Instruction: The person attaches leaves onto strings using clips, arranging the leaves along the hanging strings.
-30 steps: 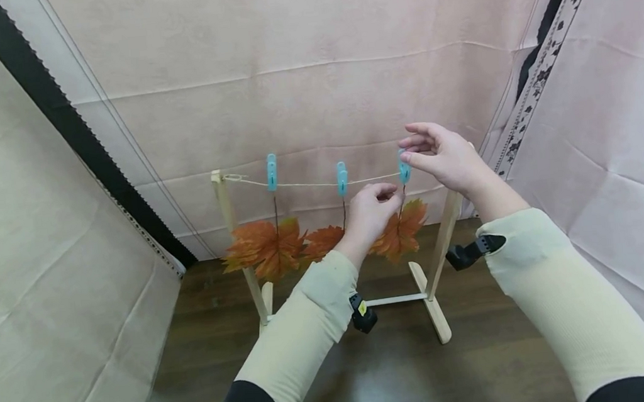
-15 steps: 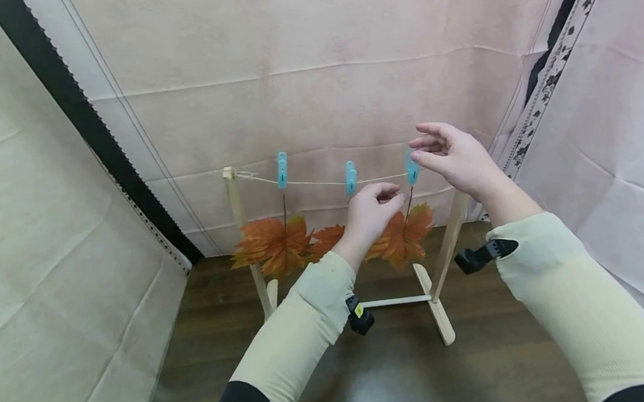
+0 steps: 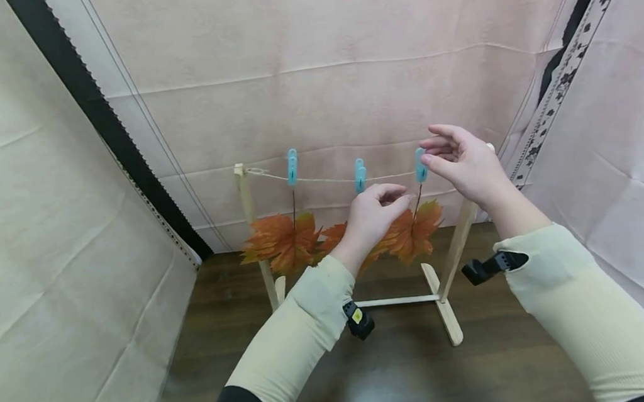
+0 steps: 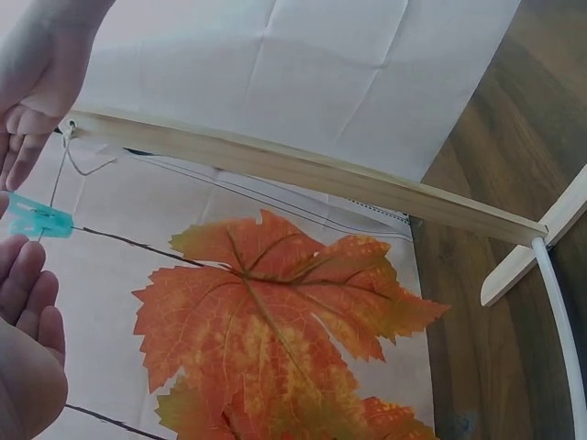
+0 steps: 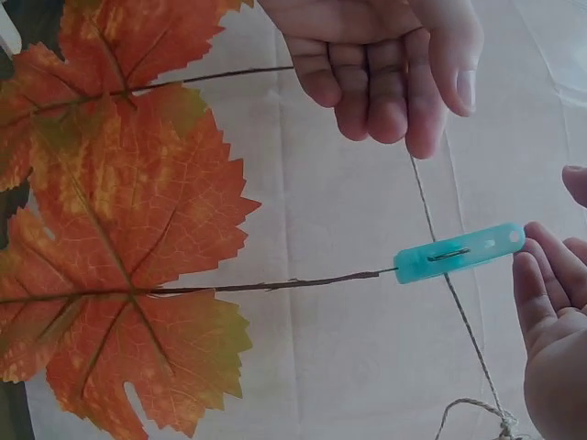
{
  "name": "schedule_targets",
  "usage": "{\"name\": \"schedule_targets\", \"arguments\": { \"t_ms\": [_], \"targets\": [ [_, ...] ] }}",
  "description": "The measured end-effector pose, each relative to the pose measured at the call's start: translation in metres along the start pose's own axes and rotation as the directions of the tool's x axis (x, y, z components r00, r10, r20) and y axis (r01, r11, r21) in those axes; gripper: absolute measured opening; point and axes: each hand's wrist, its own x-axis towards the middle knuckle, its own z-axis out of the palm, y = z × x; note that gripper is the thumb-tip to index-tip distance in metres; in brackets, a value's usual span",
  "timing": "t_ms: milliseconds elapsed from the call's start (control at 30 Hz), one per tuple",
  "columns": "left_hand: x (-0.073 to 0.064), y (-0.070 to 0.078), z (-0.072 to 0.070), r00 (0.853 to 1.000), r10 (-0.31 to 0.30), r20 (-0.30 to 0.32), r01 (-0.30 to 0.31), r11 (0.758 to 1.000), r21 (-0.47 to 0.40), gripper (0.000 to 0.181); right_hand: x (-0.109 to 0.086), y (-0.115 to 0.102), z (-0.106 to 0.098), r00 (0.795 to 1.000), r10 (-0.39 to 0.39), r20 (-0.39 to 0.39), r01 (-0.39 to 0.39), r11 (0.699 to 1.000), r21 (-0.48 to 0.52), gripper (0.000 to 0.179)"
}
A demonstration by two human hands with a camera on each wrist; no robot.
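Observation:
A light-blue clothespin [image 3: 421, 165] sits upright on the string, gripping the dark stem of an orange maple leaf [image 3: 415, 231]. My right hand [image 3: 469, 164] is beside the top of this clothespin, thumb and fingers spread apart; in the right wrist view its fingertips [image 5: 537, 275] are right at the clothespin's end. Lower and to the left, my left hand [image 3: 374, 216] has its fingers loosely bent with nothing between them, near the leaf's stem. It partly hides the middle leaf [image 3: 333, 235], which hangs below a second clothespin [image 3: 360, 174]. A third clothespin [image 3: 292, 167] holds the left leaf [image 3: 282, 242].
The thin string [image 3: 326, 180] runs between two wooden posts, the right post [image 3: 461, 240] and the left post [image 3: 245, 200]. A white bar [image 3: 400, 301] joins their feet on the brown wooden floor surface [image 3: 415, 370]. Pale cloth [image 3: 314, 107] hangs behind and at both sides.
The head view has shifted, so stand and leaves appear further right. My left hand has drawn slightly left of the right leaf's stem. My right hand stays beside the right clothespin, its fingers spread.

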Motion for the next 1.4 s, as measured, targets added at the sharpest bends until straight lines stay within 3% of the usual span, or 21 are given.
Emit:
{"name": "schedule_targets", "arguments": {
  "t_ms": [267, 667, 933, 1067, 1200, 1267, 1400],
  "targets": [
    [-0.006, 0.002, -0.007, 0.999, 0.01, 0.038, -0.01, 1.0, -0.005, 0.026, -0.006, 0.002, -0.002, 0.998, -0.024, -0.06, 0.026, 0.999, 0.037, 0.054],
    [-0.012, 0.015, -0.024, 0.982, 0.035, 0.187, -0.021, 0.997, -0.073, 0.027, -0.02, 0.007, 0.0, 0.996, -0.04, -0.075, 0.045, 0.997, 0.064, 0.052],
    [-0.017, 0.007, -0.034, 0.956, 0.053, 0.288, -0.065, 0.997, 0.033, 0.039, -0.029, 0.017, 0.002, 0.99, -0.054, -0.127, 0.064, 0.996, 0.07, 0.048],
    [-0.021, 0.0, -0.04, 0.934, 0.085, 0.347, -0.137, 0.982, 0.127, 0.045, -0.036, 0.02, 0.002, 0.996, -0.07, -0.046, 0.072, 0.997, 0.04, 0.051],
    [-0.025, -0.006, -0.045, 0.914, 0.125, 0.385, -0.233, 0.94, 0.248, 0.049, -0.044, 0.025, 0.002, 0.992, -0.106, 0.065, 0.102, 0.993, 0.05, 0.056],
    [-0.026, -0.01, -0.047, 0.908, 0.129, 0.398, -0.253, 0.927, 0.277, 0.051, -0.047, 0.029, 0.002, 0.986, -0.12, 0.116, 0.113, 0.992, 0.061, 0.056],
    [-0.029, -0.017, -0.051, 0.9, 0.131, 0.417, -0.264, 0.923, 0.28, 0.053, -0.054, 0.038, 0.002, 0.971, -0.127, 0.204, 0.117, 0.991, 0.059, 0.056]
  ]
}}
